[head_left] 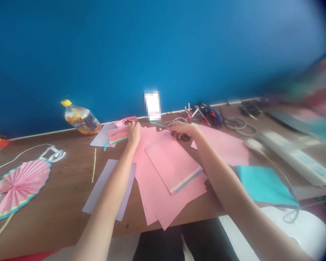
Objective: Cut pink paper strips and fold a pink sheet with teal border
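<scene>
The blue wall (152, 54) stands behind the brown counter (65, 195). At left of the frame, a pink fan (24, 177) is pleated and spread; the striped pink sheet (174, 163), in the centre, is flat, without pleats. The left hand (134, 132) touches the pleated paper (118, 135); the right hand (179, 128) bends near the sheet's top. Whether either hand's fingers grip, I cannot tell. The bottle's label (83, 122) is too blurred for sure reading.

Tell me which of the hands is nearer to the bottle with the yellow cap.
Left. The left hand is just right of the bottle, at the end of the folded pink paper; the right hand is farther right, by the far edge of the pink sheets.
</scene>
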Action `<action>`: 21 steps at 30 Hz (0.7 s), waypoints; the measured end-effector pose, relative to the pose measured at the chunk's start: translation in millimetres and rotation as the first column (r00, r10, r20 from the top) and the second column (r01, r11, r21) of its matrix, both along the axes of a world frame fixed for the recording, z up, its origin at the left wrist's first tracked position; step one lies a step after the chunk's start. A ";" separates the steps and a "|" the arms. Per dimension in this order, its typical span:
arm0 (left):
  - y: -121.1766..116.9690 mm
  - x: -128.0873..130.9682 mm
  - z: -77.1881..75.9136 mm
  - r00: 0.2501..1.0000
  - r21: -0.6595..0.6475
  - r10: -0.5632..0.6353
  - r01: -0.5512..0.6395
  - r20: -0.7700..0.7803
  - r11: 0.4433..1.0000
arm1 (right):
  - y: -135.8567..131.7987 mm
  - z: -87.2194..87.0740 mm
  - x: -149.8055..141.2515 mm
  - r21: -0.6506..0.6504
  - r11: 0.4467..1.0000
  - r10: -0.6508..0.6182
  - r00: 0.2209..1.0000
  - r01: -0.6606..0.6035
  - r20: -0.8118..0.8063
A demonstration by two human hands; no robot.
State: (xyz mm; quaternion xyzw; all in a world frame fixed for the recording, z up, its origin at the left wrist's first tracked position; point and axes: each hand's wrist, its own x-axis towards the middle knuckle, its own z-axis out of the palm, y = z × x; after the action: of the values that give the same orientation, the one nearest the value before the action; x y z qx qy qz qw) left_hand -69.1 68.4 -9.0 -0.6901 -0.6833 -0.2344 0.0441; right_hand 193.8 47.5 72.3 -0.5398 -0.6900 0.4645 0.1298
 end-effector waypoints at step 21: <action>1.5 10.4 6.3 0.986 -0.003 0.144 -0.145 -0.087 0.989 | 2.5 -4.3 1.3 -0.020 1.000 0.009 1.000 -0.009 -0.010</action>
State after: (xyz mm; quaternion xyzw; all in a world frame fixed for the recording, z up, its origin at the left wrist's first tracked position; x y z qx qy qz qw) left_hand -58.6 69.9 -2.7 -0.6484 -0.7300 -0.1973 0.0876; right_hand 195.2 50.0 67.9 -0.5357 -0.6871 0.4745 0.1258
